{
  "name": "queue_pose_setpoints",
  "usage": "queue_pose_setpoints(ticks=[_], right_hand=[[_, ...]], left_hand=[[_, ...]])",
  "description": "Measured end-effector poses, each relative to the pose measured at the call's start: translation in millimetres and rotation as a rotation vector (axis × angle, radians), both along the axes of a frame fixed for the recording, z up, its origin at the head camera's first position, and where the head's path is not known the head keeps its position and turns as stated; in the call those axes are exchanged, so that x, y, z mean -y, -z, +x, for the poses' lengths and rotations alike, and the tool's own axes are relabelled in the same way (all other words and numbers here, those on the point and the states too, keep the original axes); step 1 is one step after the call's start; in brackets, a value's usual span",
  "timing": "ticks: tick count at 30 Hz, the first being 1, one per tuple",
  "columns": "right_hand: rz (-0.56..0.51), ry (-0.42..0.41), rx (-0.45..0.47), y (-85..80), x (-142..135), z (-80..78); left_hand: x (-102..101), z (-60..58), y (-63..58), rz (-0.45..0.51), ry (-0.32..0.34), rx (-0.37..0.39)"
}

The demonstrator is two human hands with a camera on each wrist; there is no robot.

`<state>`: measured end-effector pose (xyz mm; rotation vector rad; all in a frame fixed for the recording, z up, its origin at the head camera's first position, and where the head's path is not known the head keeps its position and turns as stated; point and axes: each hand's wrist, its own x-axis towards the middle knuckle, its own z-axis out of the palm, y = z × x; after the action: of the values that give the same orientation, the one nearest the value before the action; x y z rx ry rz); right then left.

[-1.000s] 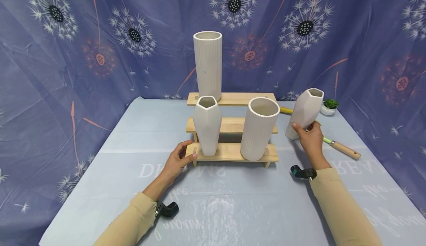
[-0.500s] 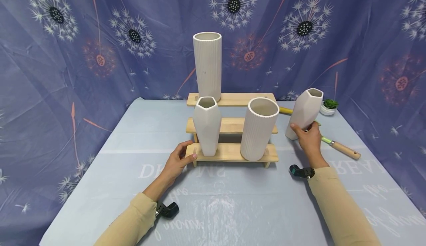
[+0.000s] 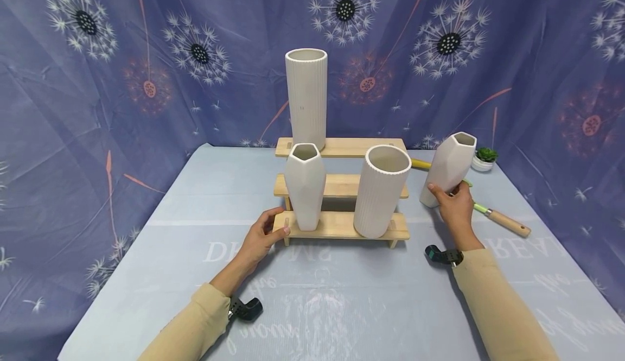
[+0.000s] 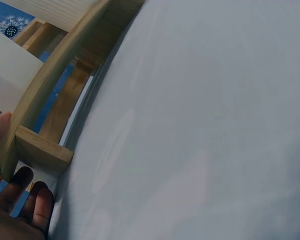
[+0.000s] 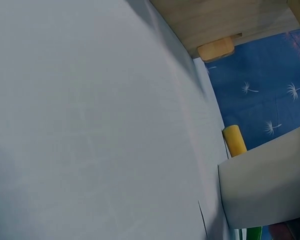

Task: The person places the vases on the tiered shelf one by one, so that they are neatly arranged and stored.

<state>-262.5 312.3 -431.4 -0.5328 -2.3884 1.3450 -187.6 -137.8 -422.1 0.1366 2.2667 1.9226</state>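
Note:
My left hand grips the left end of the lowest step of a three-tier wooden stand. In the left wrist view its thumb lies at the board's top and the fingers curl beneath. My right hand holds a white faceted vase low on its body, thumb on the near side. This vase stands on the table right of the stand; the far fingers are partly hidden behind it. On the lowest step sit another faceted vase and a wide ribbed vase. A tall ribbed vase occupies the top step.
Behind the right hand lies a tool with a wooden handle and green shaft. A yellow rod-like handle shows between stand and held vase. One small potted succulent is at the back right corner. Patterned blue curtains surround the table.

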Motion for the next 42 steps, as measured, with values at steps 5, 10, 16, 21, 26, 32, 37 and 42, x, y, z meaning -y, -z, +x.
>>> queue_pose_setpoints(ticks=[5,10,16,21,26,32,37,42], right_hand=[[0.011,0.001,0.002,-0.3,-1.6,4.0],[0.025,0.0,-0.016,-8.5,-1.8,10.3],[0.048,-0.007,-0.038,-26.0,-1.0,15.4],[0.072,-0.045,-0.056,-43.9,1.6,20.8],[0.084,-0.078,-0.063,-59.8,5.3,25.1],[0.064,-0.118,-0.096,-77.8,11.5,32.3],[0.046,-0.175,-0.116,-93.1,17.5,36.7],[0.018,-0.236,-0.14,-108.6,23.1,38.0]], left_hand=[[-0.4,0.4,0.2,-0.005,-0.003,-0.007],[2.2,-5.7,13.5,0.009,-0.009,-0.012],[5.5,-11.8,30.0,0.0,-0.018,-0.025],[4.5,-11.2,29.1,0.006,-0.017,-0.029],[4.2,-12.4,29.8,-0.005,-0.02,-0.029],[3.1,-8.7,18.8,0.009,-0.01,-0.014],[0.4,-0.2,2.3,-0.007,0.002,-0.017],[-0.5,2.1,-1.1,-0.016,0.001,-0.022]])
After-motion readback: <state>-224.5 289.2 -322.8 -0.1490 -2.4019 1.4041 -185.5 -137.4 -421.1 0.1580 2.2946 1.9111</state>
